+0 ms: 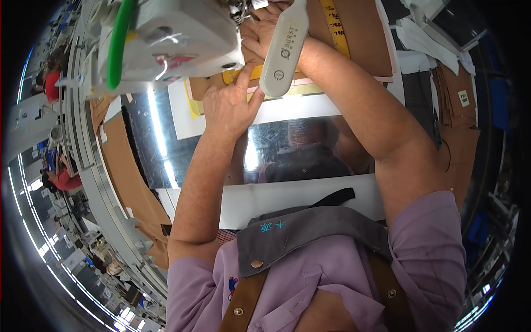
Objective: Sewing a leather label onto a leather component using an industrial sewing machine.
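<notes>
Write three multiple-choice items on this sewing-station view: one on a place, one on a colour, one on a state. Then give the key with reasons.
1. Where does the left hand rest?
A. flat on the brown material just below the sewing machine
B. on the person's lap
C. on the stack of brown pieces at far right

2. What colour is the curved tube on the sewing machine?
A. red
B. green
C. black

3. How does the right hand stand?
A. raised clear of the table
B. gripping scissors
C. pressed down on the material beside the needle area

Key: 1 A, the fingers lie spread on the piece at the machine's foot. 2 B, the tube is bright green. 3 C, it lies flat on the material, partly hidden by a white lamp bar.
</notes>
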The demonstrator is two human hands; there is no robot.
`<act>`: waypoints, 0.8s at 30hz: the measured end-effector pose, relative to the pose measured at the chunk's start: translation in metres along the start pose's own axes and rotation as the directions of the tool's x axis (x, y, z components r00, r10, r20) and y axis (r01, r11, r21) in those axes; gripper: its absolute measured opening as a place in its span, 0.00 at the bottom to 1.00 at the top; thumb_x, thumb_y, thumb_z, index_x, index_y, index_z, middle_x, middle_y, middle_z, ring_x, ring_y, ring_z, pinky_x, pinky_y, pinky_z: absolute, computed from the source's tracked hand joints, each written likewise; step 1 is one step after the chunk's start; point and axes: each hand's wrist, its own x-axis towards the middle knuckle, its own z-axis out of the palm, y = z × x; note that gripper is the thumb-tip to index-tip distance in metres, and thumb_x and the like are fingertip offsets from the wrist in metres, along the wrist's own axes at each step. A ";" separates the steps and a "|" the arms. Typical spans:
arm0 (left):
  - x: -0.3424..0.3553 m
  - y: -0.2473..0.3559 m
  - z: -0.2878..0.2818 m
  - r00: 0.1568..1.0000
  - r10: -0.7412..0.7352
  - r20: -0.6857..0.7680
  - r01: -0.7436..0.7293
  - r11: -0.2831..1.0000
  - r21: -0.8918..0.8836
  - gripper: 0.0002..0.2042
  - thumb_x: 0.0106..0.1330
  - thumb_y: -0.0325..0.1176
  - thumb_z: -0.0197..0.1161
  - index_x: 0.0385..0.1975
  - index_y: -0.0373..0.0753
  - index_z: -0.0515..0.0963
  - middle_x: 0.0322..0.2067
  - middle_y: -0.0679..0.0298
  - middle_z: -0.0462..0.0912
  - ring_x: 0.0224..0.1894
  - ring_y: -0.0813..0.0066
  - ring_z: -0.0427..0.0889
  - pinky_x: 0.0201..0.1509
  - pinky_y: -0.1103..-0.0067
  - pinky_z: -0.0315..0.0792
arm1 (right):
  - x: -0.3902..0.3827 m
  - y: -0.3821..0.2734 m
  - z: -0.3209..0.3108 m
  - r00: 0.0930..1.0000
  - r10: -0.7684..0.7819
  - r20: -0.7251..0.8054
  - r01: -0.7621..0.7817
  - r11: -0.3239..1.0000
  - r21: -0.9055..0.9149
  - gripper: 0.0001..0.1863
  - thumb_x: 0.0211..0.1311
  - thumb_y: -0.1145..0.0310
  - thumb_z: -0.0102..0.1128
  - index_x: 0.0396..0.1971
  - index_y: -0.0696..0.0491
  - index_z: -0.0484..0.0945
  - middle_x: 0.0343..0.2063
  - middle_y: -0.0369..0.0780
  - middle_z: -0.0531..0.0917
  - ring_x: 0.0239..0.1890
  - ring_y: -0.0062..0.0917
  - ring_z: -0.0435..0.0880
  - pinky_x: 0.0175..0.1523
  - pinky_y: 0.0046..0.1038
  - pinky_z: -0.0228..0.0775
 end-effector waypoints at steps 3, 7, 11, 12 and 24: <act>-0.001 0.007 -0.002 0.997 -0.022 0.068 0.017 0.997 0.071 0.27 0.67 0.56 0.61 0.58 0.43 0.80 0.14 0.59 0.82 0.17 0.62 0.82 0.31 0.68 0.73 | -0.004 0.003 0.003 0.997 -0.068 -0.045 0.068 0.998 -0.006 0.24 0.72 0.54 0.51 0.62 0.50 0.75 0.58 0.43 0.79 0.63 0.38 0.75 0.65 0.38 0.68; -0.001 0.011 -0.009 0.996 -0.070 0.059 0.063 0.992 0.111 0.29 0.69 0.58 0.58 0.58 0.41 0.79 0.16 0.58 0.83 0.20 0.60 0.84 0.31 0.66 0.74 | -0.001 0.011 0.008 0.983 -0.159 -0.096 0.157 0.987 -0.026 0.23 0.72 0.54 0.51 0.60 0.50 0.76 0.56 0.43 0.80 0.61 0.39 0.77 0.63 0.39 0.69; -0.007 0.015 -0.007 0.983 -0.161 0.091 0.144 0.975 0.169 0.30 0.70 0.58 0.55 0.60 0.41 0.78 0.20 0.56 0.85 0.25 0.58 0.86 0.35 0.64 0.75 | 0.001 0.009 0.017 0.960 -0.244 -0.139 0.241 0.970 -0.043 0.23 0.72 0.54 0.51 0.59 0.50 0.77 0.55 0.44 0.81 0.60 0.40 0.78 0.62 0.39 0.70; -0.004 0.020 -0.008 0.983 -0.164 0.078 0.150 0.975 0.164 0.30 0.70 0.58 0.55 0.60 0.41 0.78 0.20 0.56 0.85 0.25 0.58 0.86 0.35 0.64 0.75 | 0.004 0.019 0.021 0.956 -0.254 -0.149 0.248 0.967 -0.062 0.22 0.72 0.54 0.51 0.59 0.50 0.77 0.54 0.44 0.82 0.60 0.40 0.78 0.62 0.39 0.71; -0.006 0.030 -0.009 0.987 -0.147 0.067 0.137 0.981 0.135 0.34 0.70 0.62 0.53 0.58 0.34 0.77 0.17 0.56 0.83 0.23 0.57 0.86 0.33 0.63 0.78 | 0.014 0.046 0.039 0.917 -0.314 -0.245 0.273 0.943 -0.190 0.21 0.72 0.54 0.51 0.55 0.51 0.80 0.49 0.46 0.85 0.55 0.43 0.83 0.57 0.40 0.75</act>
